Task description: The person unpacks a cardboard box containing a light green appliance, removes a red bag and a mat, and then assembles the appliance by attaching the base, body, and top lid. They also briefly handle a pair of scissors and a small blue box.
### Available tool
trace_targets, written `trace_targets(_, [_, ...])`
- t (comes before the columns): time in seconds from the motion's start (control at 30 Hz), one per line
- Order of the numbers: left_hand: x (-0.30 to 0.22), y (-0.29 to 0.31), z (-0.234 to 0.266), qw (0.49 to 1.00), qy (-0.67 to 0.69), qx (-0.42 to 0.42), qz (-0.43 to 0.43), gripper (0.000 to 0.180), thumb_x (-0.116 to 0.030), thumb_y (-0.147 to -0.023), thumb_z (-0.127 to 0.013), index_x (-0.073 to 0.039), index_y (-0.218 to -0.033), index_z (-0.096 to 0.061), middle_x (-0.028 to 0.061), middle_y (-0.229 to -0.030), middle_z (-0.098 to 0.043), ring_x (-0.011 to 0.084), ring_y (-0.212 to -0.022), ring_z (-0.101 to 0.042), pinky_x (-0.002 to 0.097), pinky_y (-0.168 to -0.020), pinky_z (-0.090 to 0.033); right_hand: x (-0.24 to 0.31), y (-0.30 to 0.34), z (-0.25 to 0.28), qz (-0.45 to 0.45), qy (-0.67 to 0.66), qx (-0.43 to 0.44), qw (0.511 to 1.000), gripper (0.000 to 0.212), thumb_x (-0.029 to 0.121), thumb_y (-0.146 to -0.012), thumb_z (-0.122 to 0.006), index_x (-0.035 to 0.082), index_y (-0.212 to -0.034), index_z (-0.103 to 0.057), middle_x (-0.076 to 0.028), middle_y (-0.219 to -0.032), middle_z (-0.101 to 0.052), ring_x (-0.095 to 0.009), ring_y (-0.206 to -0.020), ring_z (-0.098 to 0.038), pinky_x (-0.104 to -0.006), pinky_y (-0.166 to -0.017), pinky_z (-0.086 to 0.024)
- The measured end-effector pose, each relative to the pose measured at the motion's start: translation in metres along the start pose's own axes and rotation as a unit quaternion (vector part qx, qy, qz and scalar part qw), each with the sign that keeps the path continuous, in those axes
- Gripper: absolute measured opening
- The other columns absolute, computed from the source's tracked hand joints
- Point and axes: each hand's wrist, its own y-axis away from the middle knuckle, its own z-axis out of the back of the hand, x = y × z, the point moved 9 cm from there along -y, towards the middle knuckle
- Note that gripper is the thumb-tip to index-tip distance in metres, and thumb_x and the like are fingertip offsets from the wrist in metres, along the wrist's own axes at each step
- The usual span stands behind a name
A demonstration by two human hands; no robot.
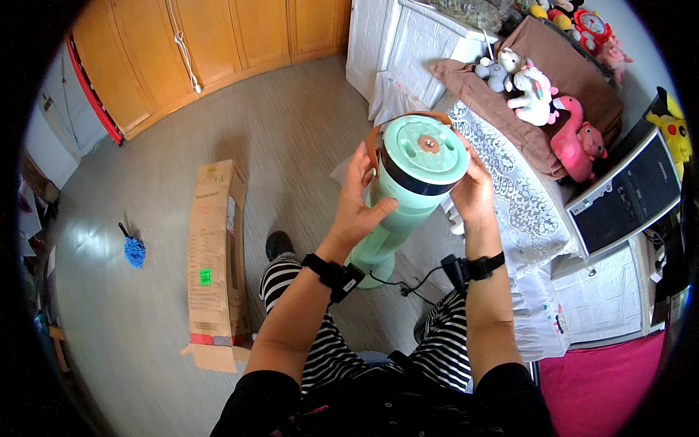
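A tall mint-green tower appliance (400, 211), shaped like a tower fan, stands between my legs on a round base. Its top has a copper-coloured round knob (429, 144) and a dark band below the lid. My left hand (360, 207) grips the upper left side, thumb across the front, fingers by the brown strap handle (373, 149). On the opposite side, my right hand (473, 188) holds the upper body; part of its fingers is hidden behind the tower. A black power cord (419, 285) lies near the base.
An open long cardboard box (209, 255) lies on the floor at left, with a blue duster (134, 250) beyond it. A lace-covered bench (510, 189) with plush toys and a black-fronted white appliance (626, 193) crowd the right. Wooden cabinets (211, 44) line the back.
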Motion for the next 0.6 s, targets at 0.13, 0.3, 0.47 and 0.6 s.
trace_targets(0.13, [0.002, 0.002, -0.003, 0.998, -0.043, 0.028, -0.021, 0.105, -0.049, -0.071, -0.074, -0.005, -0.144, -0.013, 0.0156, -0.146, -0.025, 0.029, -0.135, -0.025, 0.0451, -0.108, -0.022, 0.017, -0.025, 0.008, -0.031, 0.027, -0.003, 0.999, 0.053, 0.017, -0.082, -0.065, 0.004, -0.129, -0.045, -0.012, -0.122, -0.055, -0.021, -0.112, -0.053, -0.0327, -0.095, -0.043])
trace_targets(0.3, [0.005, 0.004, 0.0, 0.999, -0.032, 0.005, -0.009, 0.106, -0.043, -0.068, -0.078, -0.005, -0.144, -0.014, 0.0153, -0.146, -0.026, 0.0289, -0.136, -0.025, 0.0451, -0.108, -0.023, 0.046, -0.051, -0.024, -0.042, 0.157, 0.075, 0.984, 0.054, 0.001, -0.076, -0.066, 0.004, -0.127, -0.048, -0.01, -0.111, -0.06, -0.017, -0.099, -0.059, -0.029, -0.088, -0.046])
trace_targets(0.47, [-0.005, 0.002, -0.001, 0.999, -0.02, -0.016, -0.044, 0.1, -0.028, -0.07, -0.079, 0.004, -0.141, -0.016, 0.0185, -0.141, -0.032, 0.0289, -0.132, -0.029, 0.0396, -0.109, -0.023, 0.053, -0.053, -0.083, -0.046, 0.302, 0.176, 0.936, 0.053, -0.007, -0.075, -0.063, 0.004, -0.125, -0.049, -0.008, -0.106, -0.061, -0.015, -0.093, -0.06, -0.0261, -0.084, -0.047])
trace_targets(0.6, [-0.008, 0.004, 0.001, 0.996, -0.063, -0.01, -0.064, 0.105, -0.034, -0.07, -0.079, 0.001, -0.142, -0.013, 0.019, -0.143, -0.03, 0.0305, -0.133, -0.028, 0.0432, -0.108, -0.023, 0.048, -0.041, -0.114, -0.047, 0.503, 0.188, 0.842, 0.043, -0.007, -0.076, -0.064, 0.002, -0.116, -0.055, -0.006, -0.099, -0.063, -0.012, -0.089, -0.059, -0.0245, -0.079, -0.048])
